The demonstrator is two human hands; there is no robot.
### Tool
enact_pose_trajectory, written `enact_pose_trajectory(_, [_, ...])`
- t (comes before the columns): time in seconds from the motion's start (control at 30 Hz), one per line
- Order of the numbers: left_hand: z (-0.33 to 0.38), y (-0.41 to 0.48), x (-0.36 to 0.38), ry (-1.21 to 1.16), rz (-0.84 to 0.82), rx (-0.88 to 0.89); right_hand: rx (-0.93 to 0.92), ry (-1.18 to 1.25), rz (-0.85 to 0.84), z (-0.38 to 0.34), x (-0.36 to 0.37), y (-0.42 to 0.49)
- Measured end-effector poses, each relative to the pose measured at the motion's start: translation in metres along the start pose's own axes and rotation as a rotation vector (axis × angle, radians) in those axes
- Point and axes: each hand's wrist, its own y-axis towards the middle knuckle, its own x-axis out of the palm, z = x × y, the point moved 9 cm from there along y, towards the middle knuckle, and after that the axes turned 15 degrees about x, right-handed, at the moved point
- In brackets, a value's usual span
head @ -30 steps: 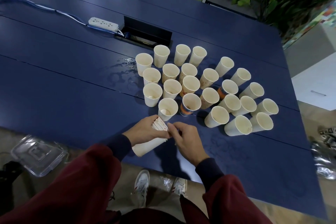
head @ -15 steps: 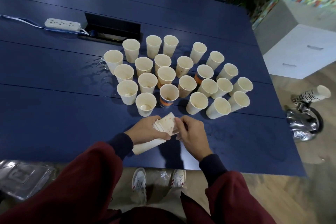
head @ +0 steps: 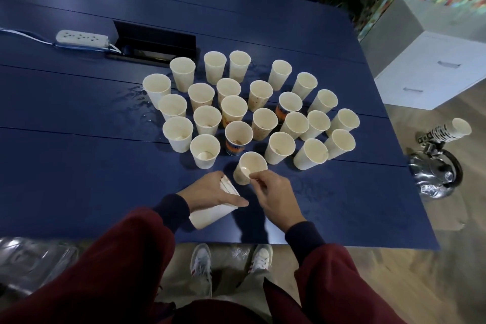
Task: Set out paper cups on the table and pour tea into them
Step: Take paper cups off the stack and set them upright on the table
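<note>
We pinch the rim of a single paper cup (head: 249,168) in our right hand (head: 273,198) and should set it upright on the tabletop (head: 79,166) beside the cluster; our left hand (head: 210,192) grips the nested stack (head: 214,209).

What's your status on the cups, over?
Left hand gripping cup stack. Right hand pinching new cup at rim, front of cluster. No tea poured. Nothing blocking.

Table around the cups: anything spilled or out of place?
Yes. Liquid is puddled on the blue table at the wet patch left of the cup cluster, near the power strip. A smaller wet sheen shows behind the back row.
</note>
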Motion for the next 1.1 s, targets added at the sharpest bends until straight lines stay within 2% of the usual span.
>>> enact_pose_trajectory(0.1, [-0.009, 0.000, -0.002, -0.006, 0.020, -0.026, -0.011, 0.034, -0.026, -0.003, 0.007, -0.005])
enact_pose_trajectory(0.23, [-0.003, 0.005, 0.008, -0.043, 0.012, -0.005, 0.041, 0.135, 0.033, 0.001, -0.007, -0.011])
enact_pose_trajectory(0.37, [0.014, 0.016, 0.040, -0.101, -0.126, 0.098, 0.177, 0.223, 0.056, 0.015, -0.027, -0.016])
enact_pose_trajectory(0.53, [0.013, 0.031, 0.075, -0.128, -0.181, 0.072, 0.262, 0.313, -0.125, 0.039, -0.026, -0.026])
enact_pose_trajectory(0.7, [0.018, 0.047, 0.101, -0.062, -0.163, 0.068, 0.323, 0.363, -0.191, 0.061, -0.039, -0.038])
enact_pose_trajectory(1.1, [0.084, 0.089, 0.137, 0.069, -0.091, 0.167, 0.393, 0.399, 0.021, 0.114, -0.106, -0.028])
